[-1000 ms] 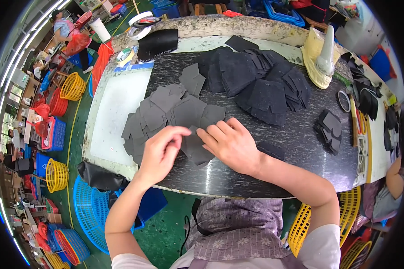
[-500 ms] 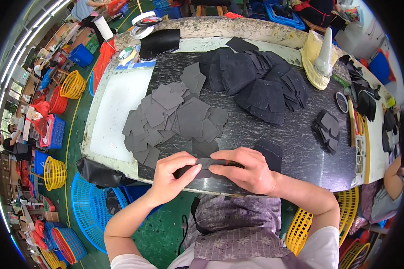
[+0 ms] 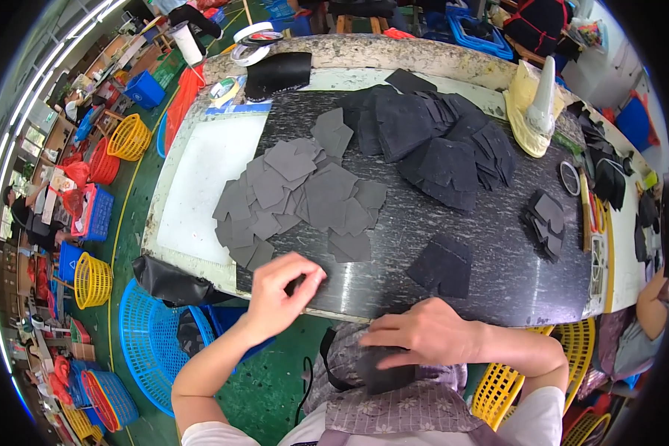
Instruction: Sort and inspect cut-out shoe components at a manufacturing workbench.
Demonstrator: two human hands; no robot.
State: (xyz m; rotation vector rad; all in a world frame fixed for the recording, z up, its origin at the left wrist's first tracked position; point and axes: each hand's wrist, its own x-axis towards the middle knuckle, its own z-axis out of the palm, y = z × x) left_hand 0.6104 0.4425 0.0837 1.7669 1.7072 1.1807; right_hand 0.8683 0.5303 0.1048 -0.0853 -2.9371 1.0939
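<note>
My left hand [image 3: 284, 291] is curled at the table's front edge, thumb against forefinger. Something dark shows inside its curl, too small to make out. My right hand [image 3: 427, 336] hangs over my lap, just off the table edge, with its fingers on a dark flat piece [image 3: 385, 373]. Ahead of the left hand lies a loose pile of grey cut pieces [image 3: 327, 197]; a few more grey pieces [image 3: 349, 247] sit just in front of it. Black notched pieces [image 3: 435, 175] are heaped at the back middle. One black notched piece [image 3: 442, 266] lies apart, near my right hand.
Small black pieces [image 3: 546, 223] are stacked at the right, beside a tape roll [image 3: 569, 178]. A cone-shaped tool [image 3: 543, 104] on yellow wrapping stands at the back right. More tape rolls [image 3: 253, 44] sit back left. A blue basket [image 3: 145, 346] stands below the table's left.
My hands were together over a small dark piece at the table edge. Now my right hand has drawn back over my lap with a dark piece, and my left stays by the edge.
</note>
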